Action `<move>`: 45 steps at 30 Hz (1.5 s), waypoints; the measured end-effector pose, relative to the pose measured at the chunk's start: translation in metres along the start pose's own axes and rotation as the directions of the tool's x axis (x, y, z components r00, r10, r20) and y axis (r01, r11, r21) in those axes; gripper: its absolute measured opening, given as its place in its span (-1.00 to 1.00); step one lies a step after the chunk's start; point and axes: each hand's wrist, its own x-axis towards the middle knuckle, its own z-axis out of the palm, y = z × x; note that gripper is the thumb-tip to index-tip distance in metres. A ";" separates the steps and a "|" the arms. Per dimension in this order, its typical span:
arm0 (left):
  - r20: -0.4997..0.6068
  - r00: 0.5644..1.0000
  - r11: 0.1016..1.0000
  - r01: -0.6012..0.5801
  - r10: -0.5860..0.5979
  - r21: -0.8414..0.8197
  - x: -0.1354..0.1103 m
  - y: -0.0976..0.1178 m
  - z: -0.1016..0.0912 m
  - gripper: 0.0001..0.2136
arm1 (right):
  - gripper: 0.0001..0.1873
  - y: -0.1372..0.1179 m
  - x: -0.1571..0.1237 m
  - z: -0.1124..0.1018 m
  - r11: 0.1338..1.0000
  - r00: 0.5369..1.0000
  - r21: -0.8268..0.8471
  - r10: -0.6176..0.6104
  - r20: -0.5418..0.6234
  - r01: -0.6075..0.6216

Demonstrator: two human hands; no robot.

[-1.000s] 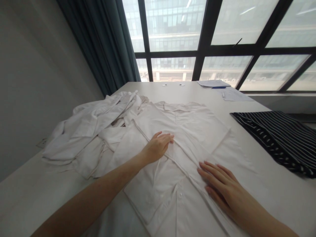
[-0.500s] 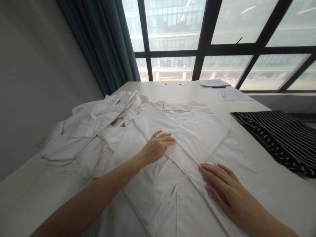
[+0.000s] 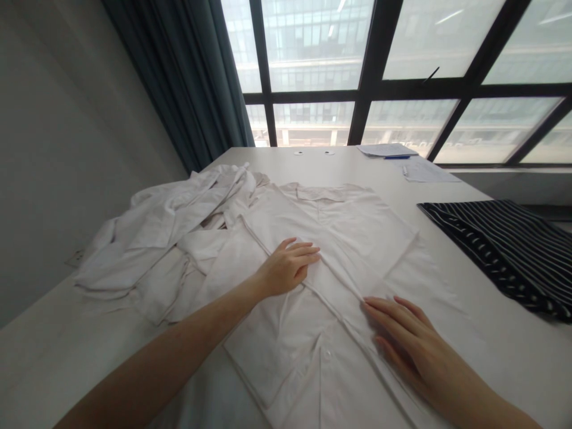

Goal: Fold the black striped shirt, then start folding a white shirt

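A white button-up shirt (image 3: 344, 238) lies spread over the table in front of me, its collar at the far end. One sleeve is folded diagonally across its front. My left hand (image 3: 288, 267) rests on that sleeve near the shirt's middle, fingers stretched out. Lower and to the right, my right hand (image 3: 404, 333) lies flat with its fingertips at the sleeve's edge. Neither hand grips the cloth. At the left, a heap of crumpled white garments (image 3: 165, 220) touches the shirt's side.
Folded black cloth with white stripes (image 3: 504, 250) lies at the table's right edge. Papers (image 3: 386, 150) with a blue pen (image 3: 397, 157) are at the far right corner of the white table (image 3: 263, 158). A dark curtain (image 3: 196, 77) and windows stand behind.
My left hand has shifted very slightly to the right on the sleeve. The right hand and the shirt look the same.
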 end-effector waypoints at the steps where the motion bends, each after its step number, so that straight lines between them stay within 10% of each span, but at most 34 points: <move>1: 0.007 1.000 1.000 -0.009 0.009 -0.003 0.000 0.000 0.000 -0.61 | -0.56 0.000 0.000 0.000 1.000 1.000 0.000 -0.003 0.002 0.003; 32: 0.053 0.998 0.999 0.021 -0.019 -0.037 0.001 0.003 -0.002 -0.63 | -0.55 0.000 0.002 -0.006 0.999 0.995 0.022 -0.037 0.095 0.035; 45: 0.180 0.977 0.993 0.115 -0.118 0.025 0.002 0.003 0.000 -0.61 | -0.62 0.018 0.004 0.007 0.978 0.983 0.158 0.153 -0.104 -0.135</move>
